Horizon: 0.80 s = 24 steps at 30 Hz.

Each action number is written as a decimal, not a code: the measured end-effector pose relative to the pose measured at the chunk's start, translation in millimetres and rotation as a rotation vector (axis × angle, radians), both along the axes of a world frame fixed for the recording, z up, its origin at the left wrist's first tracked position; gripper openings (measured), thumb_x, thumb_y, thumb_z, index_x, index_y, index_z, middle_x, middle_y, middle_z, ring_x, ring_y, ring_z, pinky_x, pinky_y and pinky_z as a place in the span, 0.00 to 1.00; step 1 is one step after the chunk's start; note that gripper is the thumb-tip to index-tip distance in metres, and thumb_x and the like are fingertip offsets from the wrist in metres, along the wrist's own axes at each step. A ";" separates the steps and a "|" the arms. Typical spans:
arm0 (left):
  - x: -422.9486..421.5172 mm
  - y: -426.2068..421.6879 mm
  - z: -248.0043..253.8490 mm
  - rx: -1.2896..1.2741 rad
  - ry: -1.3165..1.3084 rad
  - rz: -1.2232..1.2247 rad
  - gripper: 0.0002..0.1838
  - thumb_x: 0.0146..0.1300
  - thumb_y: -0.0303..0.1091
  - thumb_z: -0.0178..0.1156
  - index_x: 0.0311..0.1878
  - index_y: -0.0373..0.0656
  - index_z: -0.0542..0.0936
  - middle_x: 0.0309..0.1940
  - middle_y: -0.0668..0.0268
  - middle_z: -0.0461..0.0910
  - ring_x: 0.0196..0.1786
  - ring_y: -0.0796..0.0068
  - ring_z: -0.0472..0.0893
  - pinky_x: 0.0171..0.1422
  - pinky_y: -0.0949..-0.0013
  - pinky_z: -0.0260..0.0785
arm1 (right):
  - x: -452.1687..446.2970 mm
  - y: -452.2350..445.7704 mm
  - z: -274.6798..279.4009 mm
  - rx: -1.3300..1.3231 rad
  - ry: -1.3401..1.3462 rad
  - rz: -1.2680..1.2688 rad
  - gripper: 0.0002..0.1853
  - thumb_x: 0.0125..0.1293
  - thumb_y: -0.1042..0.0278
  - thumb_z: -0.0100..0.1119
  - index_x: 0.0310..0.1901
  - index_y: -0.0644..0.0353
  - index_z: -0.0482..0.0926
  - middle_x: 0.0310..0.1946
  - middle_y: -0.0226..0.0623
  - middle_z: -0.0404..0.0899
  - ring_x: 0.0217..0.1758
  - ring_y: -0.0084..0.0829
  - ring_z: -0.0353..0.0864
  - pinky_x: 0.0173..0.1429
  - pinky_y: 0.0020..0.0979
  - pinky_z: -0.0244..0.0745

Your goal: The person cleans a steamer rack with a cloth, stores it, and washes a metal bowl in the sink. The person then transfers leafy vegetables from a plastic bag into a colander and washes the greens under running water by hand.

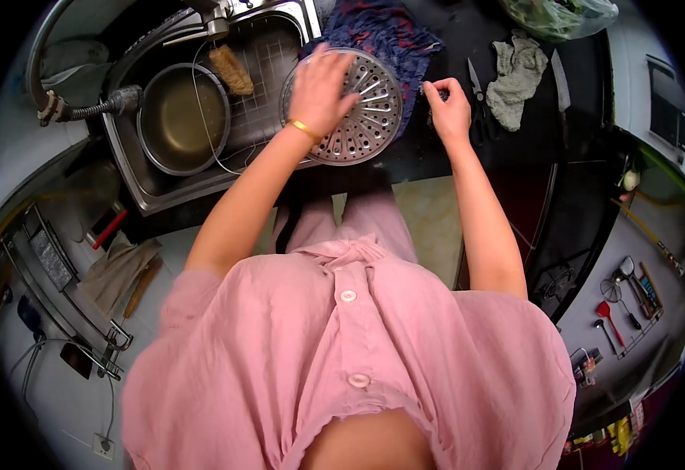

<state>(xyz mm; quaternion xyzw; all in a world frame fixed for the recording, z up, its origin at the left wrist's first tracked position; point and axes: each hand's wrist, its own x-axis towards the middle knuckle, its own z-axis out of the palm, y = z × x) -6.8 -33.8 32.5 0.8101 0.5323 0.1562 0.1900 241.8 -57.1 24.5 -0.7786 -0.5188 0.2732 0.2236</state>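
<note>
A round, perforated metal steamer plate [381, 100] lies partly over the sink's right edge and partly on a dark blue cloth with red marks [381, 31]. My left hand [323, 92] is open, fingers spread across the left side of the plate. To the right of the plate, my right hand [447, 110] is closed in a pinch over the black counter. Something small and dark shows at its fingertips, too little of it to name. Scissors with dark handles [478, 92] lie just right of that hand.
In the metal sink [139, 196] sit a round pot [182, 137] with liquid, a brown brush [231, 70] and a wire rack. A faucet [215, 19] hangs above. A grey rag [515, 78], a knife [561, 90] and a plastic bag [565, 19] lie on the right counter.
</note>
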 end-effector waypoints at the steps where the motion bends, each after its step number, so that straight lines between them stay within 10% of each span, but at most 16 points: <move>1: -12.4 -6.5 -0.8 0.077 -0.064 0.099 0.35 0.52 0.42 0.69 0.63 0.44 0.68 0.60 0.55 0.70 0.69 0.51 0.62 0.71 0.52 0.54 | 1.5 0.3 -2.5 0.004 0.001 0.001 0.13 0.59 0.55 0.64 0.33 0.57 0.78 0.33 0.38 0.80 0.39 0.39 0.79 0.43 0.36 0.72; 7: -64.3 -59.6 -64.1 -0.402 -0.256 0.700 0.31 0.61 0.45 0.62 0.61 0.34 0.68 0.47 0.51 0.78 0.54 0.55 0.76 0.61 0.61 0.66 | -7.3 33.4 -28.6 0.108 0.349 -0.057 0.19 0.60 0.53 0.64 0.44 0.60 0.78 0.43 0.45 0.79 0.48 0.43 0.77 0.56 0.36 0.69; 12: -71.9 -72.4 -93.7 -0.750 -1.064 0.906 0.18 0.72 0.41 0.51 0.54 0.34 0.73 0.47 0.63 0.80 0.48 0.75 0.77 0.54 0.70 0.69 | -9.6 44.9 0.7 0.162 -0.001 0.200 0.20 0.60 0.53 0.63 0.48 0.57 0.78 0.52 0.45 0.73 0.58 0.46 0.70 0.63 0.39 0.64; 24: -143.2 -138.8 -33.7 -0.313 -1.719 1.301 0.19 0.74 0.43 0.47 0.57 0.37 0.70 0.45 0.61 0.79 0.42 0.69 0.81 0.47 0.62 0.78 | -89.2 42.3 55.5 0.398 -0.097 0.557 0.12 0.59 0.63 0.61 0.45 0.54 0.79 0.46 0.35 0.78 0.51 0.41 0.74 0.56 0.40 0.68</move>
